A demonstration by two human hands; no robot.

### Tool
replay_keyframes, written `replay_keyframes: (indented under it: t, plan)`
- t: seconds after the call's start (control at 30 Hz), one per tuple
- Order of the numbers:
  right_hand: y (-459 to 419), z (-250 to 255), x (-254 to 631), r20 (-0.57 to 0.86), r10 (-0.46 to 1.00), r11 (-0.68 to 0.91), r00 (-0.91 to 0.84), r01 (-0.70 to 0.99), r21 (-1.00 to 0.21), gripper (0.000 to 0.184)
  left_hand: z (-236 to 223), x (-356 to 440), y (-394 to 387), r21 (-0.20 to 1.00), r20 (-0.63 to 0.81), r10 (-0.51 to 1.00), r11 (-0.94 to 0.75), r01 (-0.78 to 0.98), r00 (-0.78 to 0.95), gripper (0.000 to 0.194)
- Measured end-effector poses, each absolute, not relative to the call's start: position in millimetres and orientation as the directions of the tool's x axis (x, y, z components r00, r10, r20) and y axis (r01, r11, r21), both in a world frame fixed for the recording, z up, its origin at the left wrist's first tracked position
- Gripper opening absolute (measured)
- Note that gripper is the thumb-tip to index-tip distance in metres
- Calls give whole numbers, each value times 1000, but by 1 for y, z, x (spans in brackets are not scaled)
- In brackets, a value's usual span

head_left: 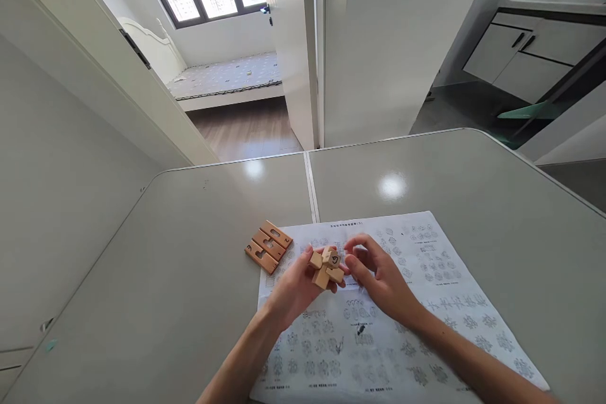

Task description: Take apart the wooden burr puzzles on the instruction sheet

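A wooden interlocking burr puzzle [326, 267] of several crossed pale pieces rests in my left hand [298, 287], with the thumb along one side and the fingers curled beneath it. One piece end, facing up, carries a dark mark like a "G". Just to the right of the puzzle is my right hand [381, 274], its fingers loosely bent and a gap between thumb and forefinger. Nothing shows in that gap. Beyond my left hand, three notched wooden pieces [269, 246] with dark marks lie side by side, partly over the corner of a printed sheet [379, 360].
The sheet, covered in small line drawings, lies beneath both hands on a glossy grey-green table [199, 278]. A white seam [310, 186] crosses the tabletop. Past the far edge are an open door [288, 44], a bed [227, 79] and white cabinets [525, 44].
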State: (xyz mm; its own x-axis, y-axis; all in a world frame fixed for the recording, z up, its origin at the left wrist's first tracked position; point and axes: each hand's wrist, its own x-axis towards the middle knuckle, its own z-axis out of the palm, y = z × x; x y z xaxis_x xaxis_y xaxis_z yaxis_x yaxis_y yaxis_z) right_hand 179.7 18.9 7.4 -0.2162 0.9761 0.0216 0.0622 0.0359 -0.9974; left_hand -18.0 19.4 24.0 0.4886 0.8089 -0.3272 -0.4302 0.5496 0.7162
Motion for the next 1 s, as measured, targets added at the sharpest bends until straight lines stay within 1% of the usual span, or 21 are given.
replay_keyframes:
  t: [0.17,0.27,0.33,0.43,0.53,0.6,0.67,0.7,0.73,0.8,0.87,0.9,1.0]
  plan:
    - [22,10,180,8,931,24,-364,40,-999,40,24,-17,19,657,-390,777,611,-442,495,53]
    - [24,8,182,-37,899,-41,-436,0,-999,45,24,-17,18,654,-409,774,618,-436,483,53]
    - [25,6,183,-46,861,-90,-507,-62,-994,48,24,-17,18,669,-414,770,619,-412,485,55]
    - [25,4,182,-26,814,-121,-581,-124,-985,49,23,-18,17,702,-409,771,608,-372,488,58]
    - [23,3,181,-27,780,-141,-625,-134,-981,50,20,-19,15,736,-394,760,598,-318,517,59]
    - [22,2,181,-38,767,-150,-641,-122,-981,48,18,-18,13,780,-383,760,571,-258,525,63]
    - [22,2,182,-54,772,-163,-633,-115,-980,47,17,-17,10,856,-367,802,490,-167,471,70]
    - [22,2,182,-61,783,-171,-618,-120,-978,46,16,-16,9,901,-342,842,420,-108,418,71]
    - [23,1,183,-66,799,-176,-597,-127,-976,45,16,-16,7,944,-293,887,328,-39,356,70]
    - [25,1,185,-67,837,-165,-543,-134,-977,43,14,-16,4,988,-129,957,102,116,260,59]
    - [27,2,186,-66,862,-153,-503,-133,-979,43,13,-17,2,960,46,965,-114,255,257,49]
    - [27,2,187,-70,866,-154,-494,-131,-979,43,13,-17,2,933,107,956,-193,305,275,49]
    - [27,4,186,-87,866,-174,-492,-133,-976,45,13,-18,2,860,210,927,-326,392,312,68]
